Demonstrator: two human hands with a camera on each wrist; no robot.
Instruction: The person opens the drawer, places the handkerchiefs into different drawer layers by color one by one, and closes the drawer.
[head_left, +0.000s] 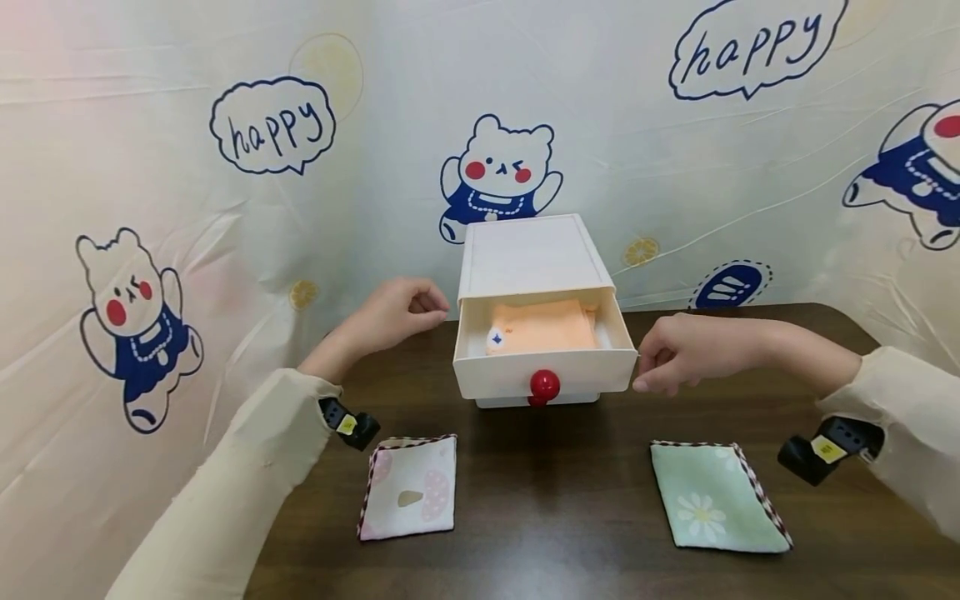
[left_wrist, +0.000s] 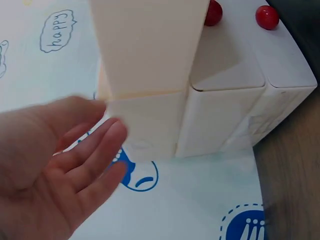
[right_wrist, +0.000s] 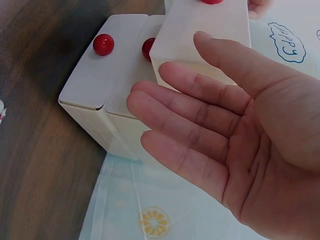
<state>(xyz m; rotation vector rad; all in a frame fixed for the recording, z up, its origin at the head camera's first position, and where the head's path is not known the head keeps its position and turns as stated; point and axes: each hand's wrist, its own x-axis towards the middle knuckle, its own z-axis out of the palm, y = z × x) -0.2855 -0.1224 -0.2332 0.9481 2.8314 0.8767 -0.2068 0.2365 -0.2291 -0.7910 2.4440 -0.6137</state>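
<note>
A white drawer cabinet [head_left: 532, 250] stands at the back of the table with its top drawer [head_left: 487, 379] pulled out. Inside that drawer lies a folded orange cloth [head_left: 547, 327], and a round red knob [head_left: 545, 384] sits on the drawer front. My left hand [head_left: 393, 317] is just left of the drawer, holding nothing; its fingers are loosely bent in the left wrist view. On the other side, my right hand [head_left: 693, 354] is close by the drawer's front right corner. The right wrist view shows its empty palm and loosely extended fingers [right_wrist: 175, 120].
A folded white and pink cloth [head_left: 412, 492] lies at the front left of the table [head_left: 555, 517]. At the front right is a folded green cloth [head_left: 712, 500] with a daisy. A printed curtain [head_left: 390, 167] hangs behind. More red-knobbed drawers [left_wrist: 230, 65] are below the pulled-out one.
</note>
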